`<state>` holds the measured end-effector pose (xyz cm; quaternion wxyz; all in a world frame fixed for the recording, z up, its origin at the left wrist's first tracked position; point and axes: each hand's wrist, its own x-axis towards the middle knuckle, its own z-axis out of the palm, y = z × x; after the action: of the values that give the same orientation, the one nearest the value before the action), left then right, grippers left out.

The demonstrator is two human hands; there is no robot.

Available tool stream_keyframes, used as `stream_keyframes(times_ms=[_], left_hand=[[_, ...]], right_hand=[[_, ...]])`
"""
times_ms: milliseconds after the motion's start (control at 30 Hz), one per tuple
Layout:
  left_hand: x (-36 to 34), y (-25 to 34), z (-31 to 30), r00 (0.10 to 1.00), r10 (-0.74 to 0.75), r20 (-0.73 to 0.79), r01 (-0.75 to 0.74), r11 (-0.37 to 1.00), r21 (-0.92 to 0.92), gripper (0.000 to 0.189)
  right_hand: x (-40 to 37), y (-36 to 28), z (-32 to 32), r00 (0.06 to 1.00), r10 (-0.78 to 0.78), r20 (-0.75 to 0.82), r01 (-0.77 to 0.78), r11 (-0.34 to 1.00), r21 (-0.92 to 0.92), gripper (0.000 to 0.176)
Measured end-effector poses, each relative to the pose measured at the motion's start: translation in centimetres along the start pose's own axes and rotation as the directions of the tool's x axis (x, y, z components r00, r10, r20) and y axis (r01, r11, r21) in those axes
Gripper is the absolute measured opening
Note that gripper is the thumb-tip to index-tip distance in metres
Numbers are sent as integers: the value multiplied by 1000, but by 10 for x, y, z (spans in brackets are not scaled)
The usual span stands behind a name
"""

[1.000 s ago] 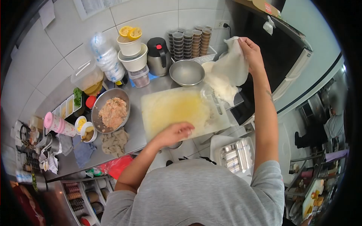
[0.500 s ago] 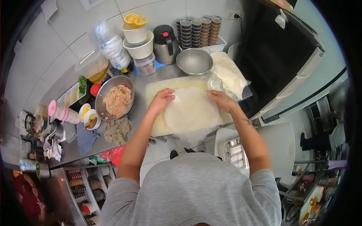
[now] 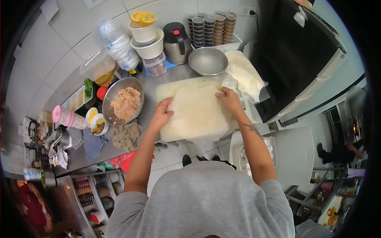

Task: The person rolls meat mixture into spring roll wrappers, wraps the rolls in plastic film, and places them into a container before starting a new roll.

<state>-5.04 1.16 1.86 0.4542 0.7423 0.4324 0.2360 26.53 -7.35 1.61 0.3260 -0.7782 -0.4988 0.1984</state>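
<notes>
A thin, pale wrapper sheet (image 3: 197,113) lies spread over the whitish-yellow cutting board (image 3: 163,92), covering most of it. On the sheet's left edge rests my left hand (image 3: 162,114), its fingers loosely spread. My right hand (image 3: 229,99) has thumb and forefinger pinched at the sheet's upper right edge. Right behind that hand sits a stack of similar pale sheets (image 3: 244,75) in an opened plastic bag. To the left of the board stands a steel bowl (image 3: 139,113) of pinkish minced filling (image 3: 125,104).
Behind the board are an upturned-looking steel bowl (image 3: 208,61), a thermos jug (image 3: 176,43) and stacked sauce cups (image 3: 209,29). A crumpled cloth (image 3: 126,137) and small bowls (image 3: 99,125) lie left. A dark fridge (image 3: 293,59) borders the right. Other people are at both sides.
The sheet, held up by both hands and hanging past the board's near edge, now lies on the board. My left hand has moved down and left and loosened its pinch.
</notes>
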Motion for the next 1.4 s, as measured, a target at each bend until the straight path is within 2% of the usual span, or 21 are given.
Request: stream_keyframes(times_ms=[167,267,367,433,467,567,667,767,867,967,1067,1133,1167,1200,1267,1367,1400], left_hand=[[3,-28,-15,996,-31,85,36,998,-55,48],[15,19,-12,989,47,-137,-21,982,186,44],[52,27,-6,987,-102,-122,108,993,44,39],[63,14,16,993,56,-108,-15,937,348,33],[69,5,23,988,131,-82,-74,869,489,29],[85,3,21,983,111,145,-160,908,386,27],[100,19,1,921,387,33,-379,875,303,22],[110,64,-29,972,206,109,-220,966,133,23],[98,113,-51,959,278,60,-282,957,68,22],[62,151,-65,897,428,110,-418,902,-108,25],[10,147,-57,865,483,138,-497,863,92,29],[-9,116,-36,789,526,318,-577,811,90,26],[-23,105,-22,757,553,349,-609,790,69,29],[-37,95,-3,725,578,375,-636,770,45,31],[-60,62,32,732,549,404,-666,701,254,31],[-86,41,58,738,582,342,-675,639,369,31],[-90,40,60,762,566,315,-648,656,387,32]], right_hand=[[4,-8,-11,979,7,206,-47,980,193,31],[5,-5,-19,967,-48,251,-5,978,208,28],[6,-2,-16,973,-50,226,6,982,190,25],[8,-2,-15,983,-28,183,3,991,136,21],[9,-2,-15,982,-49,180,18,985,170,19],[12,-3,-16,981,-95,167,48,964,262,15],[13,-16,-32,984,-93,153,35,938,345,13],[23,-32,-48,987,-114,116,49,890,454,12],[33,-51,-66,983,-174,66,103,805,584,11],[29,-63,-79,958,-285,-36,235,709,664,10],[2,-58,-86,974,-227,-3,185,790,585,10],[-21,-42,-78,932,-362,-26,337,838,430,12],[-32,-32,-72,904,-426,-26,408,844,347,14],[-41,-15,-65,902,-432,11,408,859,311,15],[-58,16,-51,891,-444,93,413,879,238,19],[-92,27,-42,876,-476,80,480,877,-31,23],[-97,27,-40,896,-439,71,442,896,-38,22]])
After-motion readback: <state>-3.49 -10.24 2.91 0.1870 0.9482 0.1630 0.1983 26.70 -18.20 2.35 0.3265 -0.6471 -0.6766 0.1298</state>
